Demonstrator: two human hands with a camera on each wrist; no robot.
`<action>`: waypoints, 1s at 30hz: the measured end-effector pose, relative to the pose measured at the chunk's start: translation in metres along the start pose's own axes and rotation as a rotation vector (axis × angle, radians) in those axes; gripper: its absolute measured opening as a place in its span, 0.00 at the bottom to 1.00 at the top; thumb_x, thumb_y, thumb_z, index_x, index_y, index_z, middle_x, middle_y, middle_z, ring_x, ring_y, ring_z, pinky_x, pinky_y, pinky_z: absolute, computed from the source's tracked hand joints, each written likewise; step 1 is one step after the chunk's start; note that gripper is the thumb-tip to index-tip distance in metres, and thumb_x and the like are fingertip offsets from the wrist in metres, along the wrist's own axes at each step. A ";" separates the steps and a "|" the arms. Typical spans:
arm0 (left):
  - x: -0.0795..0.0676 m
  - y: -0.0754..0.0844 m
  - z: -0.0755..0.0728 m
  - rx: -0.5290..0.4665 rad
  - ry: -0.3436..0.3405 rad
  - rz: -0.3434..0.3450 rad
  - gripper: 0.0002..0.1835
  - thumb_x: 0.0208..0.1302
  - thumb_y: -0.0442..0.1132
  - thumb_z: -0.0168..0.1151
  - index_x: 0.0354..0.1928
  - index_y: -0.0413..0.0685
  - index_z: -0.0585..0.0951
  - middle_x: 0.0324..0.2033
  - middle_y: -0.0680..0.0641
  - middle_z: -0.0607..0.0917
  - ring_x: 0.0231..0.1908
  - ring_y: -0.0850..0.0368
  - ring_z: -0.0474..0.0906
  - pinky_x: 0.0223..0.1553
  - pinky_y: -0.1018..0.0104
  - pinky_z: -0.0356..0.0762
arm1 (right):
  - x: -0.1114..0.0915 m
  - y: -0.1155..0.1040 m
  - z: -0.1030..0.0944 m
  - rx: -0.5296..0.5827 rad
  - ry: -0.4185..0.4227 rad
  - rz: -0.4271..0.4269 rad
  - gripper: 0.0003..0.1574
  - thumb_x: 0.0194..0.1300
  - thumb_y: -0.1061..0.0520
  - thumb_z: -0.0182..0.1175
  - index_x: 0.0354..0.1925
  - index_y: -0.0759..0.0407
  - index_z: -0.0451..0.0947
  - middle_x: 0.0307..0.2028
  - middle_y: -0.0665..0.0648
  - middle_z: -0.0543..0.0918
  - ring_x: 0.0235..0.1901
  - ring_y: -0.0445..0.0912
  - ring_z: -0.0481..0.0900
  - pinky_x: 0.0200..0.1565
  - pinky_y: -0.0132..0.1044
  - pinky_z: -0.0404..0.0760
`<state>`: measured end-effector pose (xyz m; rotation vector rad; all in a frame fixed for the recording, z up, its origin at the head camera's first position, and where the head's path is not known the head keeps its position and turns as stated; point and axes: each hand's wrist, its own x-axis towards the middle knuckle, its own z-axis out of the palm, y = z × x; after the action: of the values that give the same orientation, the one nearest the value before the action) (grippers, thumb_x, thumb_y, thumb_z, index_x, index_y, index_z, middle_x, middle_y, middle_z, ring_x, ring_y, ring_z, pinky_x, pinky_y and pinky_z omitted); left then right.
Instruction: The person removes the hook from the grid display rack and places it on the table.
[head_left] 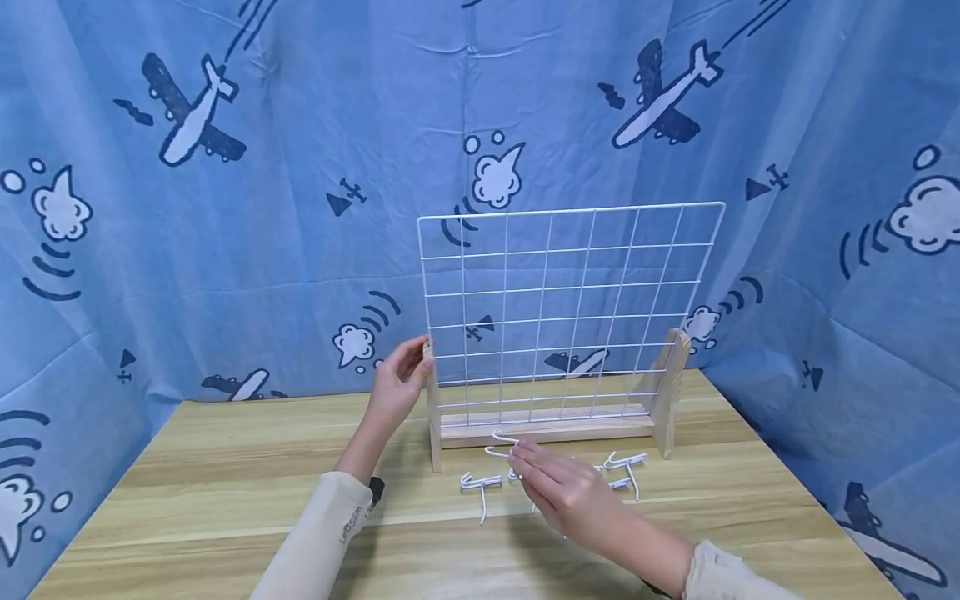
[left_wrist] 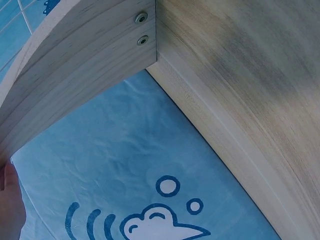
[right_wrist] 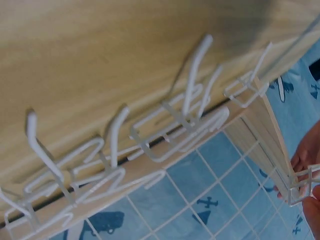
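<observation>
A white wire grid (head_left: 547, 319) stands upright in a wooden stand. My left hand (head_left: 396, 387) holds the top of the stand's left wooden upright (head_left: 434, 425), with the thumb in front and fingers behind. In the left wrist view this upright (left_wrist: 75, 85) shows two screws, and only part of the hand enters at the left edge. Over the table in front of the grid, my right hand (head_left: 566, 492) pinches a white wire hook (head_left: 504, 438), apart from the grid. Beneath and around it lie several similar hooks (right_wrist: 172, 152), partly covered by the right hand in the head view.
The stand's right upright (head_left: 670, 392) and its wooden crossbar (head_left: 555, 430) rest on the wood-grain table (head_left: 247, 475). Blue curtains (head_left: 300, 167) with plane and cloud prints hang behind the table and at both sides.
</observation>
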<state>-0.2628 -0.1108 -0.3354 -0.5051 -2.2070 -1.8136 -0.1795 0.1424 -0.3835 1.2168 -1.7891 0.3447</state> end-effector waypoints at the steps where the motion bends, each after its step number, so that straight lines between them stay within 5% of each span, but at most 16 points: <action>1: 0.000 0.000 0.000 0.000 0.000 -0.001 0.22 0.70 0.28 0.54 0.63 0.28 0.68 0.59 0.30 0.73 0.62 0.41 0.69 0.64 0.60 0.68 | -0.001 -0.002 0.000 0.001 -0.019 -0.003 0.21 0.76 0.58 0.44 0.42 0.66 0.83 0.40 0.61 0.87 0.41 0.52 0.86 0.38 0.39 0.86; 20: 0.000 0.001 0.000 0.009 0.001 0.015 0.21 0.70 0.30 0.54 0.63 0.30 0.69 0.59 0.31 0.74 0.62 0.41 0.69 0.64 0.60 0.68 | -0.019 -0.008 0.007 -0.104 -0.207 -0.168 0.33 0.79 0.62 0.30 0.38 0.63 0.84 0.39 0.58 0.87 0.40 0.48 0.86 0.40 0.34 0.85; 30: 0.000 0.001 0.000 0.014 0.002 0.007 0.21 0.70 0.29 0.54 0.63 0.30 0.69 0.59 0.31 0.73 0.62 0.42 0.69 0.64 0.61 0.68 | -0.026 -0.011 0.010 -0.135 -0.325 -0.156 0.38 0.78 0.64 0.23 0.39 0.61 0.85 0.40 0.57 0.87 0.41 0.47 0.85 0.42 0.34 0.85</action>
<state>-0.2623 -0.1109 -0.3342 -0.5074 -2.2125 -1.7926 -0.1733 0.1462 -0.4128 1.3633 -1.9384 -0.0688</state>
